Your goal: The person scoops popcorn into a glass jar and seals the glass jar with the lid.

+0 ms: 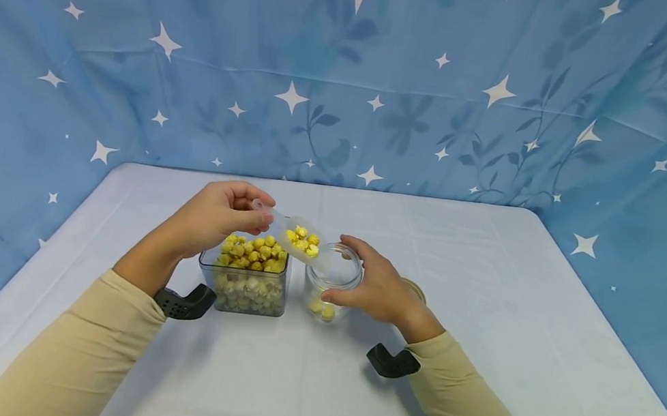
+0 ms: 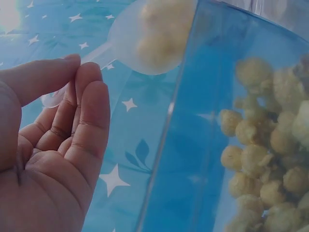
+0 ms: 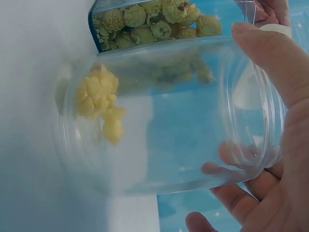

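Observation:
In the head view my left hand (image 1: 226, 215) pinches the handle of a translucent white scoop (image 1: 293, 222) between thumb and fingertips. Yellow popcorn (image 1: 303, 240) lies in its bowl, which overlaps the near rim of a clear jar (image 1: 335, 271). Around the jar's upper part my right hand (image 1: 383, 284) curls, thumb on the near side and fingers on the far side. A few popcorn pieces (image 3: 98, 93) sit at the jar's bottom in the right wrist view. Left of the jar stands a clear box (image 1: 251, 295) filled with popcorn, beneath the left hand.
A round gold-edged lid (image 1: 414, 290) lies on the white table (image 1: 487, 267) behind the right wrist, partly hidden by it. Blue star-patterned cloth (image 1: 388, 56) hangs along the table's back and sides. The box and jar stand close together.

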A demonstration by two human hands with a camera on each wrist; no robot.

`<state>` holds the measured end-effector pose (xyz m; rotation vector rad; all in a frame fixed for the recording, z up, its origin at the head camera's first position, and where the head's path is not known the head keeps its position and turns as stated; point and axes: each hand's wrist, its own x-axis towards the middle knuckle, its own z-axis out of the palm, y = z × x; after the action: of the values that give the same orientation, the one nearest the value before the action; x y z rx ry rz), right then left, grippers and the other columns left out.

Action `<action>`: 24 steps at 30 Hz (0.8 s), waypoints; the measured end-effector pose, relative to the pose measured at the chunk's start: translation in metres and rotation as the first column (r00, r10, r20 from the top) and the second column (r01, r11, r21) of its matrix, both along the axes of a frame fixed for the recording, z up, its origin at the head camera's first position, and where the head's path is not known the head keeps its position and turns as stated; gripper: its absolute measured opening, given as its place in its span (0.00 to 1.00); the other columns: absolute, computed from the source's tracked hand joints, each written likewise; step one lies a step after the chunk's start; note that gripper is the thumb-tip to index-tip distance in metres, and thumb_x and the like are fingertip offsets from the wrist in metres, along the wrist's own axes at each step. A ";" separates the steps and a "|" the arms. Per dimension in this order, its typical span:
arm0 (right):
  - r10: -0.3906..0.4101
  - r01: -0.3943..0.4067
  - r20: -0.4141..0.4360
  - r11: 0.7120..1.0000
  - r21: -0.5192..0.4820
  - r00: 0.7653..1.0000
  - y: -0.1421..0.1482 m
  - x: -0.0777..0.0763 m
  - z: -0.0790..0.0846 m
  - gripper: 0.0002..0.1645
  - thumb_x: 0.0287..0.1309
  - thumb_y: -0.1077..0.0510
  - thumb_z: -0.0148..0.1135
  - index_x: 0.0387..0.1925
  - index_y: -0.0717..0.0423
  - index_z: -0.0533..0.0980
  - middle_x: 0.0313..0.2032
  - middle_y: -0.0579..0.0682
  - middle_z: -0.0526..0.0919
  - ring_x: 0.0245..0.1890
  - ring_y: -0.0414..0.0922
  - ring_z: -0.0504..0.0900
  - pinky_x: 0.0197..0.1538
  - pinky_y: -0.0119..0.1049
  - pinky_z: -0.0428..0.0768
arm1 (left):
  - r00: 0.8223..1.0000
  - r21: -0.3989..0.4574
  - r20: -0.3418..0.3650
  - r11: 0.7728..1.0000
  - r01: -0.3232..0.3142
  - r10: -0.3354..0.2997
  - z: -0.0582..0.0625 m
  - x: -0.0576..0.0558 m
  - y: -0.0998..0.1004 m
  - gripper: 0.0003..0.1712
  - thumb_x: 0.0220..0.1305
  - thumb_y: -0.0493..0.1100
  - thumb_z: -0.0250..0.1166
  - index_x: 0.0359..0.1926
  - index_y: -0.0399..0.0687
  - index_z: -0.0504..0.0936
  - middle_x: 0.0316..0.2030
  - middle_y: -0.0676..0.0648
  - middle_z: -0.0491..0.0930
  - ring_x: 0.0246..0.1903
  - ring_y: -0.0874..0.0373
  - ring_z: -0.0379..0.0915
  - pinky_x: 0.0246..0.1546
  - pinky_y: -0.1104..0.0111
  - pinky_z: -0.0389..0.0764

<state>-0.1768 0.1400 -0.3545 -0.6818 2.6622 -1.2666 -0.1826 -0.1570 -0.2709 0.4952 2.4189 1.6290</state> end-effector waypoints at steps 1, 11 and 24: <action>0.000 0.000 0.003 1.000 -0.001 1.000 0.000 0.000 0.000 0.61 0.45 0.44 0.80 0.75 0.56 0.59 0.67 0.53 0.69 0.59 0.50 0.74 0.57 0.52 0.75 | 1.000 -0.005 -0.002 1.000 -0.001 0.001 0.000 0.000 0.000 0.21 0.71 0.42 0.64 0.58 0.32 0.76 0.39 0.42 0.81 0.44 0.52 0.80 0.49 0.63 0.81; 0.007 -0.007 0.011 1.000 -0.026 1.000 0.001 0.000 -0.002 0.61 0.45 0.46 0.81 0.75 0.57 0.58 0.67 0.53 0.69 0.61 0.52 0.72 0.61 0.54 0.72 | 1.000 -0.028 0.014 1.000 -0.012 0.012 0.000 0.001 0.002 0.20 0.71 0.42 0.64 0.58 0.34 0.76 0.40 0.42 0.81 0.44 0.51 0.81 0.50 0.60 0.80; 0.021 -0.021 -0.004 0.999 -0.032 1.000 0.002 0.000 -0.003 0.60 0.47 0.46 0.80 0.76 0.57 0.57 0.63 0.53 0.72 0.57 0.50 0.75 0.57 0.52 0.75 | 1.000 -0.015 0.014 1.000 -0.015 0.016 -0.002 0.001 0.001 0.20 0.71 0.41 0.64 0.59 0.33 0.76 0.39 0.42 0.80 0.46 0.48 0.80 0.51 0.59 0.80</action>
<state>-0.1764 0.1420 -0.3571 -0.7150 2.6357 -1.3071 -0.1816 -0.1563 -0.2726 0.4619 2.4287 1.6142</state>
